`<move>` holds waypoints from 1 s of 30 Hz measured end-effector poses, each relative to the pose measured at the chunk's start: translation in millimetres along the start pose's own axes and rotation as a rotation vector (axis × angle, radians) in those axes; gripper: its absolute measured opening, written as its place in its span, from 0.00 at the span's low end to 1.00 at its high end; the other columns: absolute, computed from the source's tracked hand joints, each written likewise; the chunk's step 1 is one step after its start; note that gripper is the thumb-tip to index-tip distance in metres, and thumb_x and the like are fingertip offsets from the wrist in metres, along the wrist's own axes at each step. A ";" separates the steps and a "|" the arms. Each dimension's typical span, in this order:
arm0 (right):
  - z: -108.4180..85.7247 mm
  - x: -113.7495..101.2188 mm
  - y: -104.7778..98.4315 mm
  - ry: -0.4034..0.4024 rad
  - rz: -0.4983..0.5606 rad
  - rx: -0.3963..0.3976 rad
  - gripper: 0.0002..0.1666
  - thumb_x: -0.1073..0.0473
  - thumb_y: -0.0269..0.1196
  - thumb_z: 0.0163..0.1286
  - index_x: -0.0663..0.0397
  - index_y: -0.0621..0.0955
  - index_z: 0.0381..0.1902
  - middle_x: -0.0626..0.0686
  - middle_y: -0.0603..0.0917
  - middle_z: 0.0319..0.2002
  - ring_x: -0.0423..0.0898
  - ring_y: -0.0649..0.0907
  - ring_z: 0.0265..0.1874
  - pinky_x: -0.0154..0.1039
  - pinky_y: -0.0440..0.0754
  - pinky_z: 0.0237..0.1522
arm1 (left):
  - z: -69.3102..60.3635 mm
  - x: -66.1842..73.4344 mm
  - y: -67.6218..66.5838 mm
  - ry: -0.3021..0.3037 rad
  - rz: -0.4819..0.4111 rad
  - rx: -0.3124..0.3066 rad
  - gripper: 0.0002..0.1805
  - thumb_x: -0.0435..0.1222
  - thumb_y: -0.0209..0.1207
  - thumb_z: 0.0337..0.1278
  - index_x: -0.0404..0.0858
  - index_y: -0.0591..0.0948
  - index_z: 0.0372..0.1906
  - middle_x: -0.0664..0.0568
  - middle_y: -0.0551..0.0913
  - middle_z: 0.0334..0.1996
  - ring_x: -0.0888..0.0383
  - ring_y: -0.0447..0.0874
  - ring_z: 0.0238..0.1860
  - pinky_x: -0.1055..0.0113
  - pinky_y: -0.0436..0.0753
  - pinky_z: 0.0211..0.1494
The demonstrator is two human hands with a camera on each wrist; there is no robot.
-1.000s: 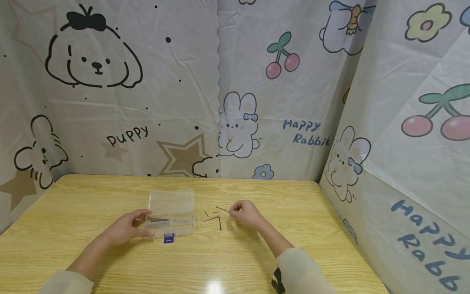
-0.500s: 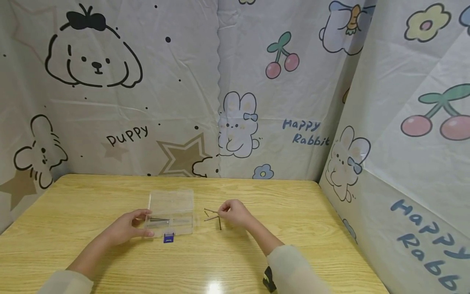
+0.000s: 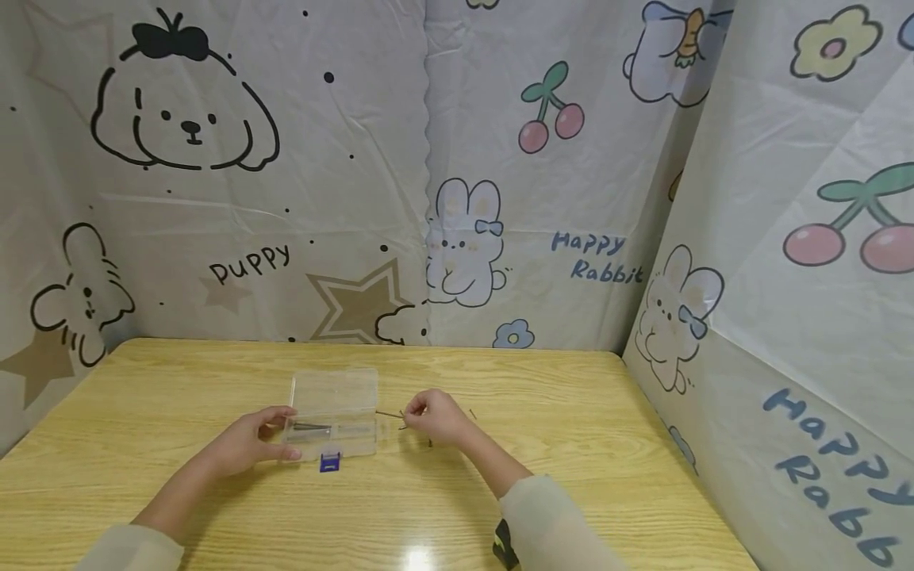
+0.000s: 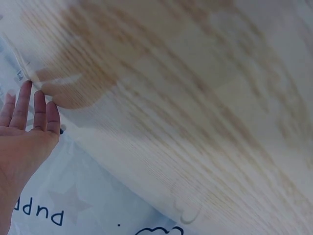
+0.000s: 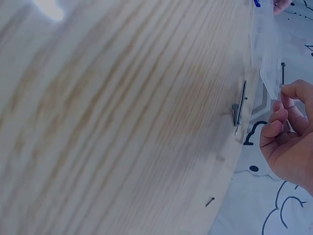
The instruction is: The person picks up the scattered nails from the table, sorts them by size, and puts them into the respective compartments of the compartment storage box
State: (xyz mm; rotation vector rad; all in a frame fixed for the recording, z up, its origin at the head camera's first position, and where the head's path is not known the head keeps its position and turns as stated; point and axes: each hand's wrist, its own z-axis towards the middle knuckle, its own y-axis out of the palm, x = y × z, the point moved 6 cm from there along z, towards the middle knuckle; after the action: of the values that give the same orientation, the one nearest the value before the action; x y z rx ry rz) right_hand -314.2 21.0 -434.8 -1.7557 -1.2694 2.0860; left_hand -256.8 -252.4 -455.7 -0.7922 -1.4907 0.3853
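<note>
A clear plastic compartment box (image 3: 355,446) lies on the table with its lid (image 3: 334,392) raised toward the back. Several nails (image 3: 312,427) sit in its left compartment. My left hand (image 3: 246,444) holds the box's left end, thumb at the front edge and fingers farther back. My right hand (image 3: 439,418) pinches a long nail (image 3: 389,414) between thumb and fingertips, its free end reaching the box's right side. In the right wrist view, the held nail (image 5: 282,73) shows its head. Loose nails (image 5: 239,110) lie under that hand, partly hidden in the head view.
A short nail (image 3: 473,413) lies right of my right hand. The box's blue clasp (image 3: 329,461) hangs at the front. Wood-grain table (image 3: 343,523) extends around the hands, and a printed cloth (image 3: 357,198) stands behind it.
My right hand has moved left with the long nail, from beyond the loose nails to beside the box. A short nail shows to its right. My left hand and the box have stayed put.
</note>
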 end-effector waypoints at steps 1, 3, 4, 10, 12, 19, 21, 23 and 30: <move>0.2 -1.1 0.9 -0.007 0.004 -0.004 0.09 0.61 0.57 0.66 0.59 0.83 0.34 0.47 0.80 0.30 0.39 0.71 0.22 0.30 0.70 0.24 | -0.1 0.4 -0.1 -0.002 0.000 0.001 0.42 0.49 0.68 0.46 0.31 0.67 0.63 0.31 0.73 0.56 0.40 0.74 0.53 0.47 0.75 0.54; 0.3 -5.2 2.2 -0.039 -0.004 -0.003 0.08 0.62 0.57 0.65 0.59 0.82 0.33 0.46 0.80 0.29 0.38 0.71 0.21 0.30 0.71 0.24 | -0.5 1.2 -0.2 -0.003 -0.001 0.002 0.42 0.49 0.68 0.46 0.31 0.66 0.64 0.31 0.73 0.56 0.39 0.73 0.53 0.46 0.75 0.54; 0.6 -7.0 2.8 -0.047 -0.004 -0.002 0.08 0.62 0.57 0.65 0.59 0.82 0.33 0.46 0.79 0.28 0.37 0.71 0.21 0.30 0.72 0.24 | -0.7 1.5 -0.3 -0.004 -0.001 0.003 0.42 0.49 0.68 0.46 0.32 0.66 0.64 0.31 0.73 0.56 0.39 0.73 0.53 0.46 0.75 0.54; 6.4 -10.8 11.6 -0.025 -0.001 0.001 0.07 0.63 0.59 0.64 0.60 0.83 0.33 0.47 0.80 0.28 0.37 0.71 0.22 0.28 0.70 0.24 | -1.5 2.4 -0.5 -0.014 -0.004 0.001 0.43 0.49 0.68 0.46 0.32 0.66 0.64 0.31 0.72 0.57 0.36 0.72 0.54 0.45 0.75 0.54; 7.7 -11.5 14.3 -0.017 0.001 0.002 0.07 0.62 0.59 0.64 0.59 0.83 0.34 0.48 0.80 0.29 0.37 0.71 0.22 0.28 0.70 0.24 | -1.4 2.5 -0.5 -0.015 -0.006 0.001 0.43 0.49 0.68 0.46 0.32 0.66 0.64 0.31 0.72 0.57 0.36 0.72 0.54 0.45 0.75 0.53; 12.0 -17.6 19.0 -0.037 0.006 0.015 0.07 0.62 0.59 0.64 0.58 0.83 0.32 0.46 0.81 0.28 0.36 0.71 0.22 0.28 0.70 0.24 | -0.3 2.2 -0.7 -0.018 -0.012 0.000 0.44 0.49 0.69 0.44 0.31 0.66 0.64 0.31 0.72 0.56 0.37 0.72 0.54 0.45 0.74 0.54; 12.6 -21.1 19.5 -0.056 -0.005 0.015 0.07 0.63 0.58 0.63 0.59 0.83 0.32 0.45 0.80 0.27 0.36 0.71 0.22 0.28 0.71 0.24 | 0.1 1.5 -0.7 -0.020 -0.012 0.002 0.44 0.49 0.69 0.44 0.31 0.66 0.64 0.31 0.72 0.56 0.37 0.72 0.54 0.45 0.74 0.54; 13.8 -22.7 20.6 -0.060 -0.006 0.010 0.08 0.63 0.57 0.64 0.59 0.83 0.32 0.44 0.80 0.26 0.36 0.71 0.22 0.28 0.72 0.24 | 0.4 0.8 -0.6 -0.019 -0.015 0.001 0.44 0.49 0.69 0.44 0.32 0.66 0.64 0.31 0.72 0.57 0.37 0.72 0.54 0.45 0.74 0.54; 21.0 -21.7 29.6 -0.020 -0.007 -0.001 0.07 0.64 0.59 0.63 0.60 0.83 0.33 0.48 0.81 0.27 0.36 0.72 0.23 0.27 0.72 0.25 | 0.0 -1.5 -0.7 -0.013 -0.014 0.003 0.43 0.49 0.68 0.44 0.31 0.66 0.64 0.31 0.72 0.57 0.37 0.73 0.54 0.45 0.74 0.55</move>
State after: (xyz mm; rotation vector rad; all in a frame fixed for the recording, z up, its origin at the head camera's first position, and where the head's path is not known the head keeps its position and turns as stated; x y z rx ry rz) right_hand -313.8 -21.1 -438.7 -1.7324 -1.2798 2.1055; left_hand -257.0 -253.9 -456.3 -0.7781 -1.5069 0.3828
